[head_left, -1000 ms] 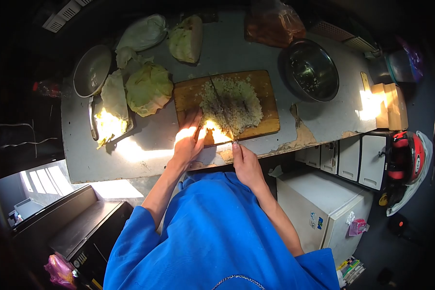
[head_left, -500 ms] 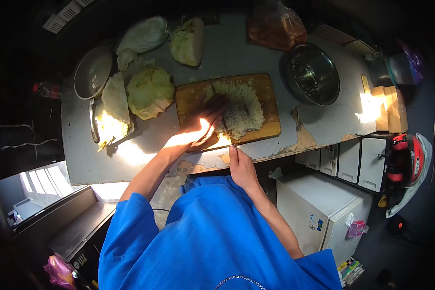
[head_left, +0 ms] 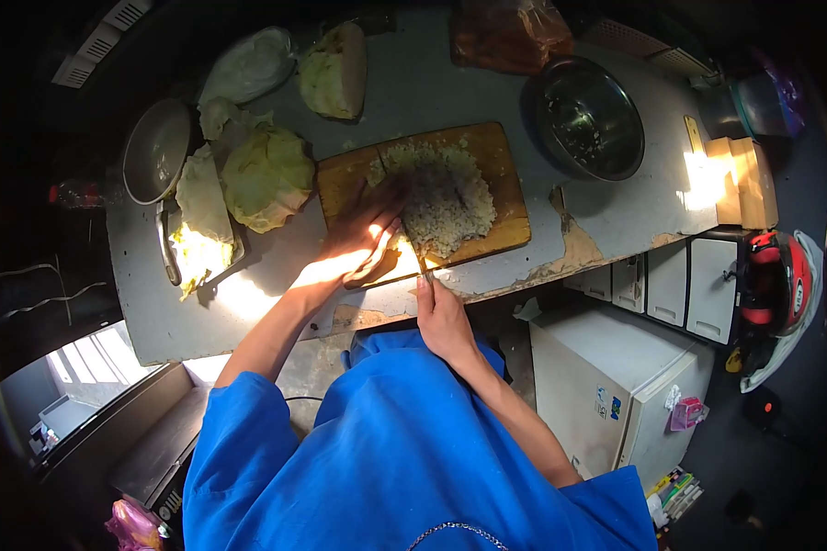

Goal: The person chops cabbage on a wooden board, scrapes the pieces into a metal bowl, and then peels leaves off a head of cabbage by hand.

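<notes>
A heap of finely chopped pale cabbage (head_left: 455, 197) lies on the wooden cutting board (head_left: 511, 220). My right hand (head_left: 447, 318) is closed around the handle of a knife (head_left: 422, 261) at the board's front edge. The blade points away from me, along the left part of the heap, and is mostly hard to see in shadow. My left hand (head_left: 363, 234), partly in bright sun, rests at the board's left side with fingers stretched toward the blade and the cabbage. Its fingertips are in dark shade.
Left of the board are a peeled cabbage (head_left: 266, 177), loose leaves (head_left: 202, 197) and a pan (head_left: 159, 151). Behind sit a cut cabbage half (head_left: 334, 72) and a bagged cabbage (head_left: 250, 64). A metal bowl (head_left: 589, 118) stands to the right, near an orange-filled bag (head_left: 510, 39).
The whole view has shifted a little, so board and vegetables appear farther left and up. Both hands stay at the board, the right still on the knife.
</notes>
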Demonstrator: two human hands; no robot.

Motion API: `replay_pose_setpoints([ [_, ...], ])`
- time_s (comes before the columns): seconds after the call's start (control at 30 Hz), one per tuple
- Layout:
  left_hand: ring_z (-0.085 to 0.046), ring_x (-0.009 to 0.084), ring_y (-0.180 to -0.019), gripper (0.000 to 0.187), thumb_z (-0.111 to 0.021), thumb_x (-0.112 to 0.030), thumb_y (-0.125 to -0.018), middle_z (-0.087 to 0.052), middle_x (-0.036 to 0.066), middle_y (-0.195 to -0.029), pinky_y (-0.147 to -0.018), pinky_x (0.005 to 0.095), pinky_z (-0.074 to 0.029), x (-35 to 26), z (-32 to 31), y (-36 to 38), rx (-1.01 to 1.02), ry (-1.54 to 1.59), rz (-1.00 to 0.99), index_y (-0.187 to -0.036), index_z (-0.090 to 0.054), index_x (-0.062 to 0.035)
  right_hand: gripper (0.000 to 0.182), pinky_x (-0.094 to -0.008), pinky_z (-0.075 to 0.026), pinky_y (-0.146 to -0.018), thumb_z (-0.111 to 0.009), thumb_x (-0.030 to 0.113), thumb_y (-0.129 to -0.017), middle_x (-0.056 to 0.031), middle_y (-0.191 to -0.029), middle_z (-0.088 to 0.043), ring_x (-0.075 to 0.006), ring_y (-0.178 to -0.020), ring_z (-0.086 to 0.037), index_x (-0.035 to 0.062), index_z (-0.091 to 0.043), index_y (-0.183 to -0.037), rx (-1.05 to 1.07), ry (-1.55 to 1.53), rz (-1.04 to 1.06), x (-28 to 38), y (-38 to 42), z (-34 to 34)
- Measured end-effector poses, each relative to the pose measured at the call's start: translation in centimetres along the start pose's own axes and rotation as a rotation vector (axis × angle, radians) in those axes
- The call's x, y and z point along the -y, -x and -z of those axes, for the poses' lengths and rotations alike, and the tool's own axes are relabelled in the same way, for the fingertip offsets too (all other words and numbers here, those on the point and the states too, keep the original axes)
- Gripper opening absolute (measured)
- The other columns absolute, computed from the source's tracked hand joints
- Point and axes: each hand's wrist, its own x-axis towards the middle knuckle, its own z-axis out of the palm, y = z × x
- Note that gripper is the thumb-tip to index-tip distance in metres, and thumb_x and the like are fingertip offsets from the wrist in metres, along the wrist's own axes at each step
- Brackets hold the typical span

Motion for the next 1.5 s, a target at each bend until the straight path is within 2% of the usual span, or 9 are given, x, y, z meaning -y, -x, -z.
replay_pose_setpoints([
  [0.1, -0.038, 0.0297, -0.146, 0.049, -0.051, -0.016, -0.1, -0.043, 0.016, -0.155, -0.12, 0.0595, -0.026, 0.0, 0.1, -0.1, 0.009, -0.004, -0.001, -0.147, -0.046, -0.0028, 0.037, -0.049, -0.045, -0.066, -0.044, 0.028, -0.108, -0.0273, -0.075, -0.058, -0.0489, -0.074, -0.057, -0.0025, -0.054, -0.09, -0.01, 0.005, 0.046, -0.6, -0.1, 0.0],
  [0.33, -0.041, 0.0311, -0.143, 0.046, -0.048, -0.016, -0.101, -0.047, 0.017, -0.15, -0.12, 0.0609, -0.023, -1.0, 3.1, -0.7, 0.005, 0.063, 0.055, -0.144, -0.05, -0.0014, 0.036, -0.0491, -0.043, -0.063, -0.045, 0.026, -0.108, -0.0262, -0.071, -0.054, -0.0469, -0.068, -0.054, -0.0025, -0.052, -0.089, -0.035, -0.046, 0.129, 0.9, 0.7, 0.3],
  [0.37, -0.037, 0.0359, -0.144, 0.049, -0.046, -0.013, -0.1, -0.041, 0.02, -0.154, -0.124, 0.0568, -0.017, -0.7, 3.1, -0.4, 0.045, 0.078, 0.049, -0.148, -0.044, -0.0024, 0.036, -0.0491, -0.043, -0.063, -0.045, 0.026, -0.108, -0.0258, -0.071, -0.053, -0.0466, -0.067, -0.054, -0.0025, -0.052, -0.088, -0.04, -0.042, 0.128, 0.7, 0.5, 0.0],
  [0.53, -0.028, 0.0317, -0.15, 0.05, -0.041, -0.016, -0.102, -0.034, 0.02, -0.157, -0.121, 0.0616, -0.021, 0.6, 1.6, 0.3, 0.148, 0.04, -0.012, -0.15, -0.037, -0.0005, 0.036, -0.0491, -0.042, -0.063, -0.045, 0.027, -0.108, -0.0253, -0.07, -0.054, -0.0465, -0.067, -0.053, -0.0027, -0.053, -0.088, -0.097, -0.031, 0.128, -0.6, 0.4, -1.8],
  [0.6, -0.028, 0.0318, -0.15, 0.049, -0.039, -0.017, -0.103, -0.034, 0.021, -0.156, -0.121, 0.0625, -0.019, 0.5, 1.8, 0.1, 0.171, 0.027, -0.008, -0.149, -0.038, 0.0002, 0.037, -0.0576, -0.045, -0.074, -0.045, 0.027, -0.107, -0.029, -0.082, -0.061, -0.0513, -0.083, -0.059, -0.0036, -0.055, -0.089, -0.019, 0.025, -0.008, 0.0, 0.4, -1.6],
  [0.7, -0.03, 0.0316, -0.149, 0.048, -0.04, -0.018, -0.103, -0.036, 0.02, -0.156, -0.121, 0.0616, -0.02, 0.4, 2.2, 0.1, 0.135, 0.056, -0.015, -0.148, -0.041, -0.0001, 0.037, -0.0578, -0.044, -0.073, -0.046, 0.028, -0.106, -0.0291, -0.083, -0.062, -0.0517, -0.083, -0.059, -0.0033, -0.055, -0.088, -0.006, 0.008, -0.023, 0.1, 0.4, -1.4],
  [1.03, -0.031, 0.0342, -0.148, 0.049, -0.042, -0.015, -0.103, -0.038, 0.02, -0.157, -0.123, 0.0597, -0.015, 0.8, 3.4, -0.2, 0.148, -0.024, 0.0, -0.149, -0.042, 0.0009, 0.039, -0.0562, -0.044, -0.071, -0.047, 0.028, -0.106, -0.0297, -0.079, -0.06, -0.0515, -0.081, -0.058, -0.0045, -0.055, -0.087, -0.022, -0.026, 0.043, 1.2, 0.4, -1.3],
  [1.1, -0.03, 0.0354, -0.149, 0.051, -0.042, -0.016, -0.102, -0.037, 0.021, -0.157, -0.122, 0.0608, -0.017, 1.1, 2.9, 0.1, 0.171, 0.027, -0.027, -0.15, -0.039, 0.0016, 0.039, -0.0508, -0.041, -0.063, -0.045, 0.027, -0.108, -0.025, -0.069, -0.054, -0.0469, -0.066, -0.053, -0.0028, -0.05, -0.084, -0.078, -0.028, 0.078, 0.4, 0.3, -2.2],
  [1.5, -0.027, 0.0319, -0.15, 0.051, -0.038, -0.022, -0.104, -0.034, 0.019, -0.159, -0.121, 0.0614, -0.016, 1.3, 3.7, 0.4, 0.175, 0.044, 0.007, -0.151, -0.038, -0.0022, 0.037, -0.05, -0.042, -0.063, -0.046, 0.027, -0.107, -0.0245, -0.07, -0.055, -0.045, -0.067, -0.054, -0.0029, -0.051, -0.086, -0.111, -0.026, 0.133, 1.0, 0.8, -2.2],
])
